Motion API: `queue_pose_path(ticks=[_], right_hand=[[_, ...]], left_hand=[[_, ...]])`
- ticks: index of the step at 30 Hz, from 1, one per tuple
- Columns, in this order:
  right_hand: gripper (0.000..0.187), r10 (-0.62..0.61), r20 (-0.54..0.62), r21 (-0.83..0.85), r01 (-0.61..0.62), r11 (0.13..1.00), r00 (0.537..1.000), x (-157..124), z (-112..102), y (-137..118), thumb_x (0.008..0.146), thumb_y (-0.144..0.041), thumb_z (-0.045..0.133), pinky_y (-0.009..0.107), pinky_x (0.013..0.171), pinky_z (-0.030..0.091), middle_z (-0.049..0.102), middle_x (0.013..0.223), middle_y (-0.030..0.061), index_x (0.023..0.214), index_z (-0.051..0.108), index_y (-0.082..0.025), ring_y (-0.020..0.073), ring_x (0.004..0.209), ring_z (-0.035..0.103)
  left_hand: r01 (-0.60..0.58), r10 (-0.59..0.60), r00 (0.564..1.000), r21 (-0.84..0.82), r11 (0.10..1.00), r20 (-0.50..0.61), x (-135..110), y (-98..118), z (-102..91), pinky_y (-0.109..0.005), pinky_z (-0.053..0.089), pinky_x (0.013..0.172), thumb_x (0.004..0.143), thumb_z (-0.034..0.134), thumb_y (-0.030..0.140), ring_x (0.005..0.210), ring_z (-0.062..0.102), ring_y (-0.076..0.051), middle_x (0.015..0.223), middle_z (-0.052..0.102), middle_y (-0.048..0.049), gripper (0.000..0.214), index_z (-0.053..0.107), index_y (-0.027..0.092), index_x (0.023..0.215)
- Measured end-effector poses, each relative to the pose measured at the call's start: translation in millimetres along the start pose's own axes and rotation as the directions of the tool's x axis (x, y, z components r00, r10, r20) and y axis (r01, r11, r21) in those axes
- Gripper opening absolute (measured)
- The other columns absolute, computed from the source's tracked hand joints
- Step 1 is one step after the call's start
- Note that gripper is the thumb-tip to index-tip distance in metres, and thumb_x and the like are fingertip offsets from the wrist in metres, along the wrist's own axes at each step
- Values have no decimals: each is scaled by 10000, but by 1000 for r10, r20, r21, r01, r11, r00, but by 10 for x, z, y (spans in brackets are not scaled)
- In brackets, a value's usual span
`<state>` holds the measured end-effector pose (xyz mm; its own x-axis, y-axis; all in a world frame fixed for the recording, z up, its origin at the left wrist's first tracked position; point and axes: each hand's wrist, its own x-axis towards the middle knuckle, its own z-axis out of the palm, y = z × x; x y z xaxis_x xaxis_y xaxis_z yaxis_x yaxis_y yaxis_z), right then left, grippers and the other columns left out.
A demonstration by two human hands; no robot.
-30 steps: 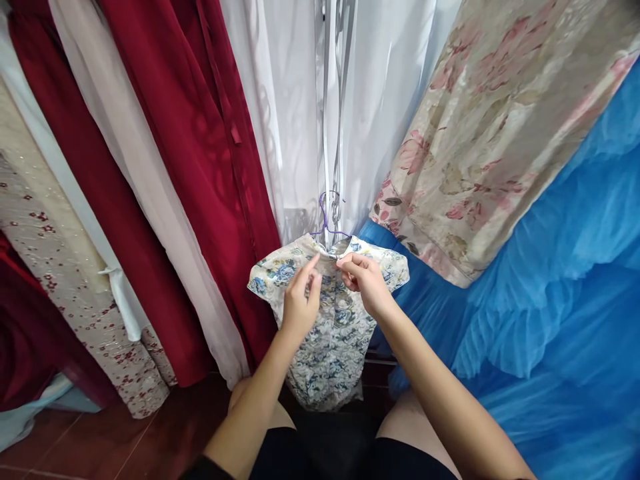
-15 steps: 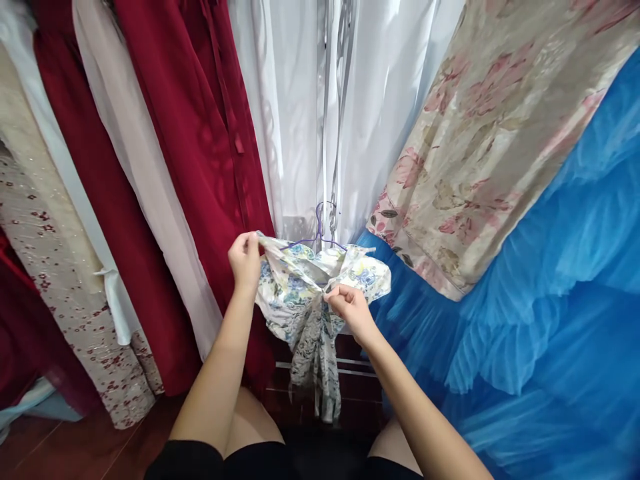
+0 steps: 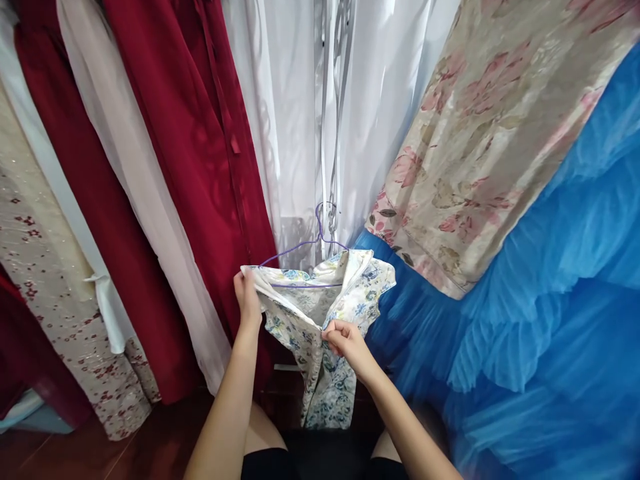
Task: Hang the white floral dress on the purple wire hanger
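Note:
A small white dress with a blue floral print hangs partly on a thin purple wire hanger. The dress's left shoulder is off the hanger arm, which shows bare above it. My left hand is closed on the dress's left shoulder edge, pulled out to the left. My right hand pinches the front opening of the dress lower down, near the middle. The right shoulder of the dress still sits up by the hanger's hook.
Hanging garments surround the dress: dark red gowns, a cream sheer panel, white sheer fabric behind, a pink floral brocade and a bright blue tulle skirt on the right. Red-brown floor lies below.
Both hands left the collar and spread the dress open. My left hand pulled the left shoulder off the hanger and then lowered it; my right hand moved down the front.

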<state>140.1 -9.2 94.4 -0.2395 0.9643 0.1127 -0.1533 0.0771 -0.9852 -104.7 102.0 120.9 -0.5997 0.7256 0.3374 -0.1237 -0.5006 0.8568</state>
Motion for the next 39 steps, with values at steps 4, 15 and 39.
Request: queue_pose_path(ticks=[4,15,39], right_hand=[[205,75,-13,42,-74,996,997,-151,15,219,755,-338,636,227,427,181,462,406,-76,640,538,-199,75,368,310],[203,186,-137,251,-148,957,973,-487,-301,625,766,-349,639,241,447,116,436,449,-68,672,559,-188,69,390,264],[235,223,152,125,-243,962,963,-1119,-404,261,653,-267,810,359,855,470,681,941,52,854,729,-175,259,922,614]], left_hand=[[18,-18,1000,99,995,6,-84,-84,85,-276,491,726,787,703,474,753,624,-179,778,644,-24,353,640,135,857],[493,-550,834,-496,715,36,-956,-402,13,-298,576,828,901,526,380,899,728,-209,957,755,-73,303,681,155,1034],[89,-466,152,458,885,872,-2132,112,-8,-389,409,1040,971,193,693,1145,578,-270,1163,673,-109,741,681,166,1156]])
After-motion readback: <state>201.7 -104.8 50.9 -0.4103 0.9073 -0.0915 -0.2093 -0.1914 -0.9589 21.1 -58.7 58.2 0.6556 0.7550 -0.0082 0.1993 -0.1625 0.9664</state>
